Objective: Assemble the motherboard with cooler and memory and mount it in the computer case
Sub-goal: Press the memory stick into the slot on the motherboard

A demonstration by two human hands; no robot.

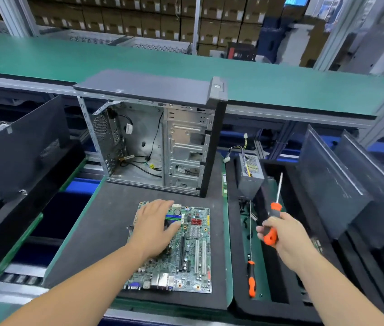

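Orange-handled screwdriver point(272, 228) — right fingers point(262, 231) curled round it.

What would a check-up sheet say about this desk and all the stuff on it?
Surface: dark foam mat on a green-edged pallet.
Job's things: motherboard flat on the mat, no cooler on it; case upright behind it, side open, no board inside.
Clutter: spare screwdriver lying in the right tray; power supply standing there too.
Hands: left hand rests flat on the motherboard; right hand grips a screwdriver, tip up.
Cables: black wires loose inside the case; coloured wires on the power supply.
Surroundings: green conveyor behind, stacked boxes beyond.
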